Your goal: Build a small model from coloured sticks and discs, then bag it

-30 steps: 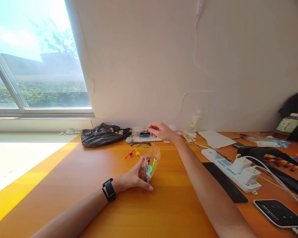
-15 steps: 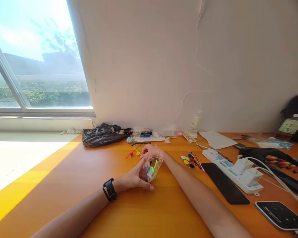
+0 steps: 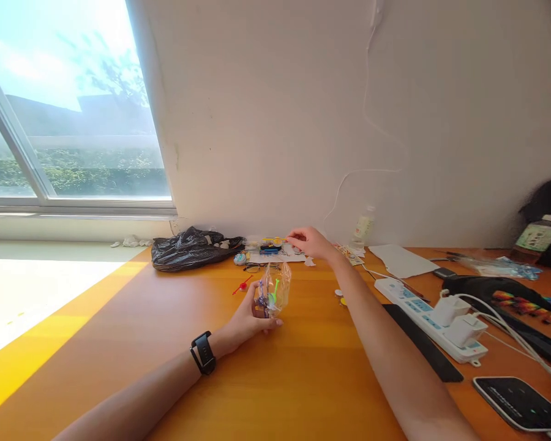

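My left hand (image 3: 252, 318) is wrapped round a clear plastic bag (image 3: 282, 285), which stands upright above the table. Inside the bag show a green stick-like piece and some purple and dark ones. My right hand (image 3: 310, 241) is raised beyond the bag, pinching a yellow plastic stick with a round disc (image 3: 275, 241) by its end. On the table left of the bag lies a red stick with a disc (image 3: 243, 286). Part of a group of small discs (image 3: 343, 301) shows beside my right forearm, which hides the others.
A black plastic bag (image 3: 193, 248), eyeglasses (image 3: 252, 267) and papers lie along the wall. To the right are a white power strip (image 3: 408, 300) with plugs, a black flat slab (image 3: 422, 343), a phone-like device (image 3: 518, 401) and bottles (image 3: 362, 226).
My right hand has moved from beside the bag up and away, and now holds the yellow stick that lay near the red one. The bag is now more upright in my left hand.
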A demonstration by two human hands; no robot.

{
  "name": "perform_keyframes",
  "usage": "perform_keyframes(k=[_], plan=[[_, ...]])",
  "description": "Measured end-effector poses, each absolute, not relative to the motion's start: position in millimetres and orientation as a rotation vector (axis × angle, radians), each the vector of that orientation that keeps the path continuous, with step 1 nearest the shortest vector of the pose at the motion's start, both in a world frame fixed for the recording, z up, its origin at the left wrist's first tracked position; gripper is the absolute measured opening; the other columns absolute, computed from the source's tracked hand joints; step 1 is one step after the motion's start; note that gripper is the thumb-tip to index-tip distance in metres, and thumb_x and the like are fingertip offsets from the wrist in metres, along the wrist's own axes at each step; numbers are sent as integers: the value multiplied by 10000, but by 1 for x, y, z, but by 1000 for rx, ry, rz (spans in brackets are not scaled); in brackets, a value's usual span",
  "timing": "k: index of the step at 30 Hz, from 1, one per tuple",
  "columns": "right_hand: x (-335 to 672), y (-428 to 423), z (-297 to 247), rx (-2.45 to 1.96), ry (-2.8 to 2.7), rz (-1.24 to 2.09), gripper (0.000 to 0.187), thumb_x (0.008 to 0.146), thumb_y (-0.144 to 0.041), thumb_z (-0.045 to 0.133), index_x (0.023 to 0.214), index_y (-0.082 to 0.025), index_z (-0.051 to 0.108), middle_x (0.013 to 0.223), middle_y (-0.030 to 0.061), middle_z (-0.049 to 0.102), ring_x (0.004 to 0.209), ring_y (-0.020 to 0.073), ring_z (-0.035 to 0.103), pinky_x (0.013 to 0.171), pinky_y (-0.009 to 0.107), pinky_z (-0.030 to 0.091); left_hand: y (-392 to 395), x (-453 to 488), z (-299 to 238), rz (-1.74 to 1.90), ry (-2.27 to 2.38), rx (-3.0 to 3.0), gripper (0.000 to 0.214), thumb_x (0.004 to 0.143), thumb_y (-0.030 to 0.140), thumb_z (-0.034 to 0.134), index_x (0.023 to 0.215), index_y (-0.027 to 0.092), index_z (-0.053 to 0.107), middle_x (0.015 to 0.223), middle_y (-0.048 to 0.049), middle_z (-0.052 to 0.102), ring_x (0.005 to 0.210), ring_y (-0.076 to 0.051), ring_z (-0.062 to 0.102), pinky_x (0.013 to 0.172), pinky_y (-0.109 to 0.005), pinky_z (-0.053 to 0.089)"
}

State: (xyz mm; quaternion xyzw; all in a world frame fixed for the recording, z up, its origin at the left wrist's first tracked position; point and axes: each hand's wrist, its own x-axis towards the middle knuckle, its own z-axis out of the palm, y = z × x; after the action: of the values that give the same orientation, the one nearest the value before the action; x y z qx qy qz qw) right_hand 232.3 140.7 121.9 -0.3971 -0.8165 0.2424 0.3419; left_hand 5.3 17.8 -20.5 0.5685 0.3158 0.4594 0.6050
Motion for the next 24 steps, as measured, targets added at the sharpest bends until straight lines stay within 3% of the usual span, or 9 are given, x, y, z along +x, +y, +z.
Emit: perform_keyframes(k=[5, 9, 18, 24], plan=[[246, 82, 182, -801, -1929, 554, 275, 950, -400, 574, 1082, -187, 686, 808, 30, 632, 652, 133, 545, 634, 263, 474, 15, 5, -18, 1061, 708, 1312, 919, 695, 229, 910, 1405, 300, 331, 942, 14, 584, 671, -80, 571, 639, -230, 487], [239, 36, 206, -713, -1960, 537, 174, 945, -342, 603, 1025, -194, 649, 781, 16, 607, 602, 115, 501, 557, 245, 420, 14, 5, -16, 1078, 706, 1305, 906, 692, 221, 910, 1396, 298, 345, 985, 2, 594, 694, -79, 577, 663, -232, 491], [218, 16, 201, -835, -2385, 363, 129, 910, -246, 549, 927, -195, 666, 619, -40, 512, 556, 115, 428, 530, 246, 303, 9, 7, -7, 1076, 712, 1319, 917, 681, 257, 913, 1404, 301, 351, 1000, 0, 585, 690, -79, 568, 640, -224, 479], [218, 16, 198, -870, -2523, 368, 149, 898, -262, 567, 917, -217, 707, 629, -33, 549, 544, 118, 421, 524, 257, 279, 7, 7, -5, 1086, 724, 1328, 968, 691, 212, 897, 1448, 321, 304, 1004, -1, 597, 680, -80, 572, 650, -234, 494]])
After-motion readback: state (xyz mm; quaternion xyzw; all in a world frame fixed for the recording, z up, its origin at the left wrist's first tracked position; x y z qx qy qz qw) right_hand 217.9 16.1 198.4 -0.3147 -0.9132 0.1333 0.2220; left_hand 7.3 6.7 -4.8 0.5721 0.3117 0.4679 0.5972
